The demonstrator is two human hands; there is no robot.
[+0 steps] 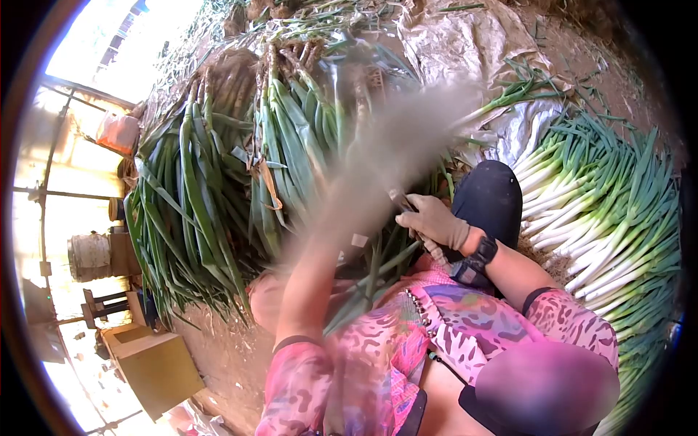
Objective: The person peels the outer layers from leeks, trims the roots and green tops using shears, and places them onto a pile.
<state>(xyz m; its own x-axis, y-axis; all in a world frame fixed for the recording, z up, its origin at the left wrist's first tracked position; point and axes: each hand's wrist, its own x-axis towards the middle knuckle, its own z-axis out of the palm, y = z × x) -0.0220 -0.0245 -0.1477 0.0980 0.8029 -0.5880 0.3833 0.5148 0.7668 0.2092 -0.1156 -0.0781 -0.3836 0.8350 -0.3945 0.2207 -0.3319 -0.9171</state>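
My left hand [407,134] is badly smeared by motion over the green onions, so its fingers and anything in them cannot be made out. My right hand [440,220] wears a light, dirty glove and is closed around a thin brownish stick-like piece [437,251], which sticks out on both sides of the fist. Bunches of large green onions [196,174] with brown, dirty root ends lie ahead and to the left. One green onion [509,97] extends beyond the blurred hand, at the upper right. Cleaned green onions [574,203] with white stems lie in a long row to the right.
A crumpled pale sheet [465,43] lies on the dirt floor ahead. My dark-clad knee [488,196] rises between my right hand and the cleaned row. At the left stand a wooden box [156,363], a whitish bucket [89,257] and a metal frame [54,145]. Leaf scraps litter the ground.
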